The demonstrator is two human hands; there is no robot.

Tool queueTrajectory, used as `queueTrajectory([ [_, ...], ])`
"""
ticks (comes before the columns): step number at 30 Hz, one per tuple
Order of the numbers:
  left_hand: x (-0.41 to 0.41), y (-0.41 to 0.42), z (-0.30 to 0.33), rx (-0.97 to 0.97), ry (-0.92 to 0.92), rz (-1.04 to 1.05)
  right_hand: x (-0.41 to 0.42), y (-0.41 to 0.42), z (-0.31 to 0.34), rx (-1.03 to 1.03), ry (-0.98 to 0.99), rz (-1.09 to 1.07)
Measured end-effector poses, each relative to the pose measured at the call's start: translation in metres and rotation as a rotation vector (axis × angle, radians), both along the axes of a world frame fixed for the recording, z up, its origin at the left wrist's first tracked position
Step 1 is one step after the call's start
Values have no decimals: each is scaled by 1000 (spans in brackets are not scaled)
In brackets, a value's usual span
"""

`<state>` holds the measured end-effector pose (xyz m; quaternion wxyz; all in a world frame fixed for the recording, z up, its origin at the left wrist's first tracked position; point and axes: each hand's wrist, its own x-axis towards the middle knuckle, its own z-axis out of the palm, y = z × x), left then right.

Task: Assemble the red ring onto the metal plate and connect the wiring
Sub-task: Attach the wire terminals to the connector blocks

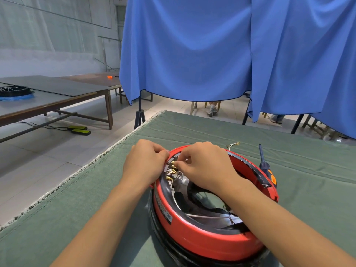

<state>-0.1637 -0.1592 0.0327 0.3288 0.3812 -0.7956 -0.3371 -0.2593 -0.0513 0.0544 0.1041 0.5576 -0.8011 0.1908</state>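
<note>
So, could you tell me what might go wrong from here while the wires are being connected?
1. The right hand pinches at small brass terminals packed close together inside the red ring; a wire could land on the wrong one.
2. The left hand grips the ring's far rim; if it lets go, the ring may shift.
3. The screwdriver leans against the ring's right rim and could get knocked.

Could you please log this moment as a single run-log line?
stage: wiring | left hand: gripping red ring rim | right hand: pinching brass terminal | screwdriver: idle, right of ring
</note>
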Motion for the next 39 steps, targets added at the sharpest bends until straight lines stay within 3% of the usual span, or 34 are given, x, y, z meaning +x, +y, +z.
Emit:
queueTrajectory([
  [6, -2, 4, -2, -70, -9, 73, 3, -7, -3, 3, 82, 21],
  [11, -1, 6, -2, -19, 34, 58, -2, -1, -1, 11, -25, 37],
  [15, -1, 4, -3, -12, 33, 37, 0, 4, 5, -100, -144, 83],
  [25, -2, 3, -3, 1, 31, 16, 2, 6, 5, 85, -28, 134],
  [39, -2, 2, -2, -17, 6, -2, -5, 8, 9, 99, -218, 215],
])
